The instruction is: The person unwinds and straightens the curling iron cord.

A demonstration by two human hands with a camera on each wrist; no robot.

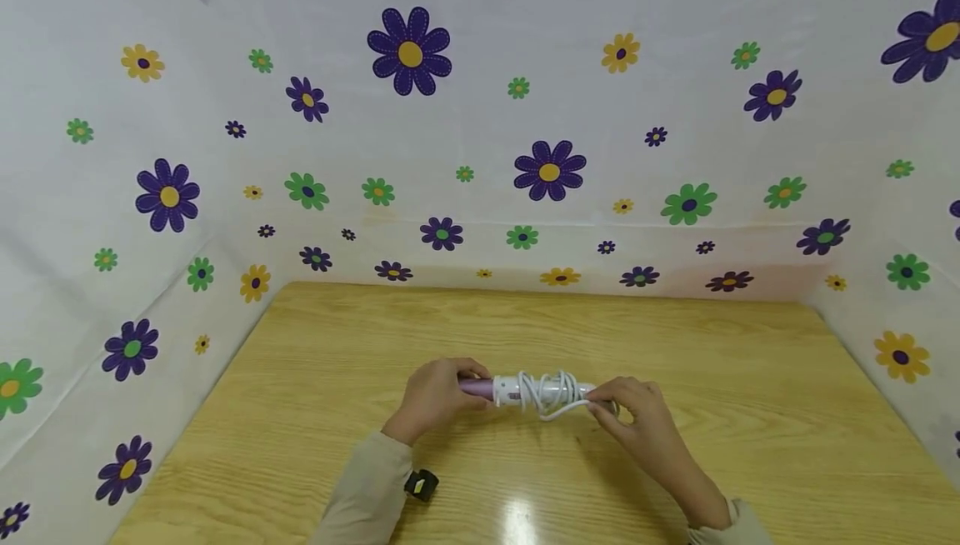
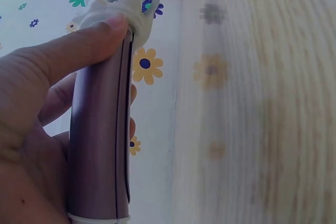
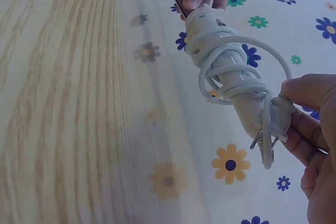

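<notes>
A curling iron [image 1: 508, 392] with a purple barrel [image 2: 100, 129] and a white handle is held level, just above the table. Its white cord [image 3: 236, 69] is wound in loose loops around the handle. My left hand [image 1: 437, 395] grips the barrel, its thumb lying across the end beside the handle in the left wrist view. At the handle's far end, my right hand [image 1: 637, 420] pinches the white plug [image 3: 282, 115] between thumb and fingers. Metal prongs stick out of the plug. The fingers behind the barrel are partly hidden.
Beneath both hands lies a wood-grain table [image 1: 360, 337]. A white cloth [image 1: 480, 120] printed with flowers rises at its back and sides. A small black object [image 1: 422, 485] with a yellow mark is beside the left sleeve [image 1: 367, 487].
</notes>
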